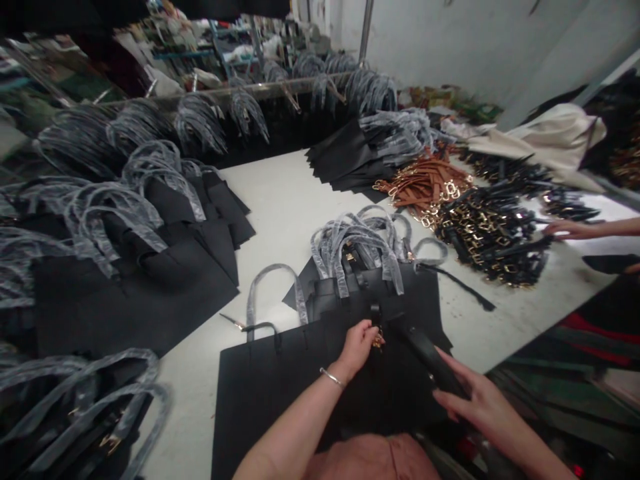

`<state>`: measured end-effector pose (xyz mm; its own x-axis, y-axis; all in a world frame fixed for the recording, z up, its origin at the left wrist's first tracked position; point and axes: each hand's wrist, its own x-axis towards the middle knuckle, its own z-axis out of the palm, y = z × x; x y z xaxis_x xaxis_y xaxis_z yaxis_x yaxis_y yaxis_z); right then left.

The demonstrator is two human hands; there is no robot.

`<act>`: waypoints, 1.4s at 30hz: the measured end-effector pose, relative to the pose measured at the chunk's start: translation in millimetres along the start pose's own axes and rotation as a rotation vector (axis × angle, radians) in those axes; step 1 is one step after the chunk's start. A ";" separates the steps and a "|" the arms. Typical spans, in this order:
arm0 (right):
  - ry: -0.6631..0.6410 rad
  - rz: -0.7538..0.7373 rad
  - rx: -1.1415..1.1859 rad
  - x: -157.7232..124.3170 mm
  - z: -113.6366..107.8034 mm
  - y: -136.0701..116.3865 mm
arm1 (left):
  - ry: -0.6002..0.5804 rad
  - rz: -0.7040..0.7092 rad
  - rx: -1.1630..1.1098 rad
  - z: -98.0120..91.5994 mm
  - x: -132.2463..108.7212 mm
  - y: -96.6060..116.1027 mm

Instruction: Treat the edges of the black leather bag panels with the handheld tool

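Left hand [360, 345] closed, thumb and fingertips pinching some gold hardware [378, 339] over a black panel [265, 393]; we note a silver bangle [331, 378] at that wrist. Right hand [467, 387] gripping a dark strip [425, 350] between thumb and fingers, the strip slanting over the panel's right part. Too dim there for us to tell whether strip and panel touch.

The panel lies in front of us at the near side of a pale counter [280, 190]. Near its upper left corner a wrapped handle [275, 269] rises in a loop, a thin black strap crossing its foot. Just beyond, a heap of wrapped handles [355, 243] sits on further black panels.

To our left, more panels [150, 293] overlap in spread stacks, handles arched above them. Farther off on the right we log brown straps [420, 177] with gold clips, and beside them a large pile of black straps [495, 233]. A co-worker's hand [567, 230] touches that pile's right edge. Pale cloth [550, 140] lies bunched behind. Across the back, more wrapped handles hang over a rail [310, 83].
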<state>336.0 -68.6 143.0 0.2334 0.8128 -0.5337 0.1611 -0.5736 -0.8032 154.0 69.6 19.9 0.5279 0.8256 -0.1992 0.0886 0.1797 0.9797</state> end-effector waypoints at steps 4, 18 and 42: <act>-0.092 0.064 -0.050 -17.5 16.2 -4.9 | -0.020 0.013 -0.114 -0.8 -12.7 2.2; -0.119 0.069 -0.022 -14.0 22.0 -16.3 | 0.010 -0.077 -0.142 26.5 -43.4 3.2; -0.219 0.078 0.099 -4.7 27.5 -10.9 | 0.031 -0.274 -0.455 -13.0 -34.8 21.6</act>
<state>306.8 -63.4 147.0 0.0265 0.7750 -0.6314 0.0539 -0.6318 -0.7732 126.6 51.7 47.7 0.5111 0.7298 -0.4541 -0.1590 0.5995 0.7844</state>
